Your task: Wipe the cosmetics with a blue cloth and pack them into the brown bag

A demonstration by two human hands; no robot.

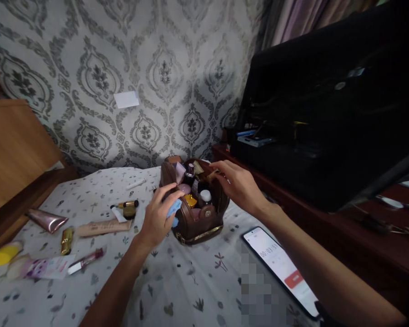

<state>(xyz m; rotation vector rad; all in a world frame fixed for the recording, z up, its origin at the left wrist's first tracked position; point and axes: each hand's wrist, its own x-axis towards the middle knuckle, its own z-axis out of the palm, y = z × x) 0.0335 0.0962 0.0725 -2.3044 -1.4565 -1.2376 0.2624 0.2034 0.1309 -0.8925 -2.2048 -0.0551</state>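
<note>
Brown bag [204, 222] open on patterned sheet [170, 281], 6 o'clock of view centre. Left hand [158, 215], bag's 9 o'clock, clasps blue cloth [174, 208]; right hand [236, 184], 2 o'clock, grip unclear. Step: apparently handling contents [191, 200]; next move calls for steadied bag.

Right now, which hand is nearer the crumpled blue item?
Left. Left hand holds the crumpled blue item; right hand is apart, by right rim of brown bag.
</note>
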